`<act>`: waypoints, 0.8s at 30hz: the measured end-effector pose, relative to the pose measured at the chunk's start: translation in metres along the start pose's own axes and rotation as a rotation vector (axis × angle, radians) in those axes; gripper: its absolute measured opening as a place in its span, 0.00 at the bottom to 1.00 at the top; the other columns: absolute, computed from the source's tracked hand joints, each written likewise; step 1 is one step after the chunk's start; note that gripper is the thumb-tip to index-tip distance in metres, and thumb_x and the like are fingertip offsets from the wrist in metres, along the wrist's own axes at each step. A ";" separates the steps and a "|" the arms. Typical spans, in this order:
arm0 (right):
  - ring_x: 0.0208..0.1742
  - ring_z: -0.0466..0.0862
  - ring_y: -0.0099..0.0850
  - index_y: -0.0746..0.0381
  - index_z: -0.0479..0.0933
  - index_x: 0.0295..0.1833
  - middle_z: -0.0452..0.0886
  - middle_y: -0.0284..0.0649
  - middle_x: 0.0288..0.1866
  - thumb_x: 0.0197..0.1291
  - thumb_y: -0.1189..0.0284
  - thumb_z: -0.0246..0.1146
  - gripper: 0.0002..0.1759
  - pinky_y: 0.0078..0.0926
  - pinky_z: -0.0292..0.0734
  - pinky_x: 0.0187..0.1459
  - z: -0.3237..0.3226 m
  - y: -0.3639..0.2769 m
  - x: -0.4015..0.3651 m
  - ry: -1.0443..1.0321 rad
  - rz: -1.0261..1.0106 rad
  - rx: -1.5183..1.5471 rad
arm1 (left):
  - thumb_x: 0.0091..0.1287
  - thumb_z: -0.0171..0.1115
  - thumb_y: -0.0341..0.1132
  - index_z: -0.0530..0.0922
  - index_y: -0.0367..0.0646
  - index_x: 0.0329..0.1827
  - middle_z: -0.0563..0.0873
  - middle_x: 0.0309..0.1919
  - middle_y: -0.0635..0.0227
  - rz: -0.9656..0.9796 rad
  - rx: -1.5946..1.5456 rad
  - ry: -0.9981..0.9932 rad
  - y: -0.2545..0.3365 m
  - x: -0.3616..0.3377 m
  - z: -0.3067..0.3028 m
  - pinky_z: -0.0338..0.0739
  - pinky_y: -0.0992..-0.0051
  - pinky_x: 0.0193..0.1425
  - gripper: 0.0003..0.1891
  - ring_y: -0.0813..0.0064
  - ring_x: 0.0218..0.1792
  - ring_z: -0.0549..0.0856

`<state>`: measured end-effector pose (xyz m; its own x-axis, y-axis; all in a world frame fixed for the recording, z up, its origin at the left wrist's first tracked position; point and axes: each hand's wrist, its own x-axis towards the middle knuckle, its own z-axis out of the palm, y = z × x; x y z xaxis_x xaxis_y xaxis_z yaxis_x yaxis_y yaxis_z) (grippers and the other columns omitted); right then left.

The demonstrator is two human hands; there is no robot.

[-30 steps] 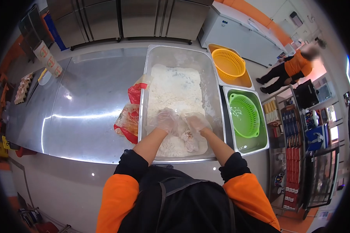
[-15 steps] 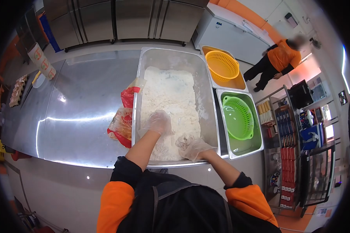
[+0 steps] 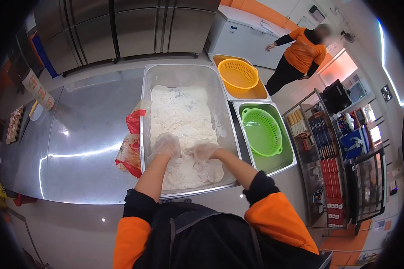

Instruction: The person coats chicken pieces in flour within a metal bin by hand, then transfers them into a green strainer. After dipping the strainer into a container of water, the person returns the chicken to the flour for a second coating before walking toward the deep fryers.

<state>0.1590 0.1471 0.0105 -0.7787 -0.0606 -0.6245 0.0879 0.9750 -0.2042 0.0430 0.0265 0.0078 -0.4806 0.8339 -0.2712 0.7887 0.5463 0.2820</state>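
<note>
White flour (image 3: 182, 114) around left hand (image 3: 167, 145) and right hand (image 3: 206, 152), both partly sunk, openness and grip unclear, tray (image 3: 226, 130) with long axis running forward.

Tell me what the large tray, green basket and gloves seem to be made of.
Large tray: probably stainless steel, satin; grey metallic sheen, bright rim. Green basket: likely moulded plastic, slightly glossy; uniform colour, slotted wall. Gloves: thin, clear plastic film, it seems; translucent and wrinkled.

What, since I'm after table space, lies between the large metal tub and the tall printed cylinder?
The head view shows bare steel tabletop beside the printed cylinder, then partly red plastic packaging right beside the large metal tub.
</note>
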 end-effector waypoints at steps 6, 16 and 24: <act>0.29 0.75 0.38 0.61 0.74 0.29 0.75 0.45 0.27 0.39 0.68 0.50 0.11 0.31 0.68 0.36 0.021 0.049 -0.041 0.290 -0.258 0.346 | 0.50 0.47 0.39 0.76 0.42 0.33 0.77 0.36 0.57 -0.126 -0.193 0.141 0.003 -0.005 0.002 0.70 0.70 0.42 0.14 0.63 0.40 0.76; 0.31 0.74 0.42 0.66 0.73 0.24 0.74 0.49 0.25 0.36 0.70 0.53 0.11 0.30 0.69 0.34 0.061 0.011 -0.072 0.291 -0.194 -0.117 | 0.48 0.47 0.35 0.78 0.43 0.29 0.78 0.31 0.58 -0.046 -0.074 0.185 0.004 -0.001 0.007 0.70 0.71 0.40 0.11 0.64 0.36 0.77; 0.32 0.74 0.44 0.65 0.72 0.28 0.74 0.50 0.26 0.36 0.71 0.52 0.11 0.31 0.68 0.34 0.027 -0.009 -0.072 0.353 -0.086 0.119 | 0.51 0.45 0.42 0.74 0.41 0.37 0.76 0.36 0.56 -0.095 -0.168 0.052 0.009 -0.017 -0.017 0.66 0.68 0.47 0.17 0.62 0.42 0.74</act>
<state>0.2310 0.1374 0.0367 -0.9505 -0.0436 -0.3077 0.0682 0.9367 -0.3434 0.0517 0.0189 0.0311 -0.5723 0.7785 -0.2576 0.6660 0.6245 0.4079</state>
